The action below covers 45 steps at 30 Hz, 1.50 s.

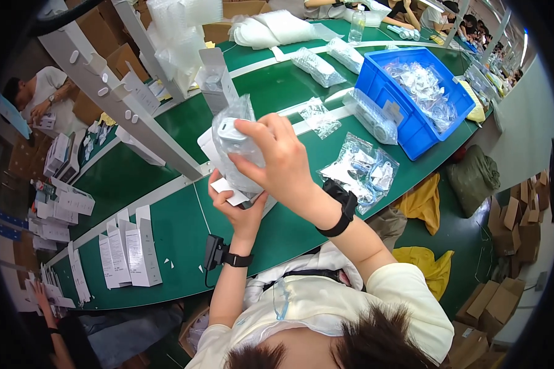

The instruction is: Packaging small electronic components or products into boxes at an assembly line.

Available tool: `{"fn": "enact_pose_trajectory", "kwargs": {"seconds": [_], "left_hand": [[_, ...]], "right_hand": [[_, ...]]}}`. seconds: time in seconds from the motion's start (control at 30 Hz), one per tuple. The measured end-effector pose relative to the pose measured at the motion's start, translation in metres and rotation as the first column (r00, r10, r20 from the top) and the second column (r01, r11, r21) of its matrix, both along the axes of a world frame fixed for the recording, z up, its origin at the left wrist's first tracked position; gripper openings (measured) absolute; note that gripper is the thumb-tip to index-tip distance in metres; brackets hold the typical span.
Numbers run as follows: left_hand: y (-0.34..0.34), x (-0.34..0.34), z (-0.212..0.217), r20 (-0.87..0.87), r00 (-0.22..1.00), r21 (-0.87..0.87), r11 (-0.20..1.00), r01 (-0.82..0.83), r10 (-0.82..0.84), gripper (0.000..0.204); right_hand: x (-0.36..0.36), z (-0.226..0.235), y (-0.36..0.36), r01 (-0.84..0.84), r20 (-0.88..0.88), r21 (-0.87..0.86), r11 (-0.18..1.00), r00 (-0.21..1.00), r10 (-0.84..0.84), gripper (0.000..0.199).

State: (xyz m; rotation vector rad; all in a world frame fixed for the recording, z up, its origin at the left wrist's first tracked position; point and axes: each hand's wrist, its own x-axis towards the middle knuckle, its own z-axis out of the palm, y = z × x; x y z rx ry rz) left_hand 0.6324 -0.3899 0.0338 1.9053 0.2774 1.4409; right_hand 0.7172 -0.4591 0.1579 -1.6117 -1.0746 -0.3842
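Cartons (143, 258) first, over on the left: three, maybe four, tall and white on the green counter (184, 240). Here's the left hand (232, 209), curled around one white box (208, 147) from below, and up against that box, one plastic-wrapped white device (229, 129), the right hand (280, 150) pinching it! Looks light, a stiff shell under soft, slippery film, probably easy to scratch; best gripped across the hard body, not the loose plastic. Further right, three bubble-wrapped bundles (317, 66), one small clear bag (320, 118), overlapping cable bags (358, 166) too jumbled to count, and one blue crate (426, 143) brimming with bagged white parts (421, 83).
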Motion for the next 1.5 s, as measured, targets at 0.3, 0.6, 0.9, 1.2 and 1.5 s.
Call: {"fn": "enact_pose_trajectory", "kwargs": {"seconds": [0.3, 0.6, 0.9, 1.2, 1.5], "left_hand": [[0.005, 0.001, -0.005, -0.056, 0.997, 0.03, 0.999, -0.045, 0.046, 0.074], [0.038, -0.05, -0.003, -0.149, 0.974, -0.132, 0.98, 0.149, -0.168, 0.083], [0.046, -0.069, 0.057, -0.434, 0.893, -0.111, 0.991, 0.077, -0.118, 0.053], [0.049, -0.064, 0.086, -0.527, 0.836, -0.322, 0.946, -0.03, -0.153, 0.016], [0.049, -0.058, 0.073, -0.498, 0.867, -0.015, 0.999, -0.041, 0.028, 0.013]], "right_hand": [[0.015, -0.047, -0.006, -0.151, 0.218, -0.193, 0.969, 0.957, 0.193, 0.023], [0.171, -0.144, -0.107, 0.459, 0.175, -0.832, 0.313, 0.75, -0.637, 0.043], [0.206, -0.182, -0.128, 0.162, -0.121, -0.788, 0.593, 0.905, -0.408, 0.031], [0.157, -0.108, -0.07, -0.048, -0.422, -0.534, 0.844, 0.88, -0.217, 0.041], [0.107, -0.021, -0.049, -0.43, -0.437, -0.435, 0.791, 0.869, 0.232, 0.038]]}}
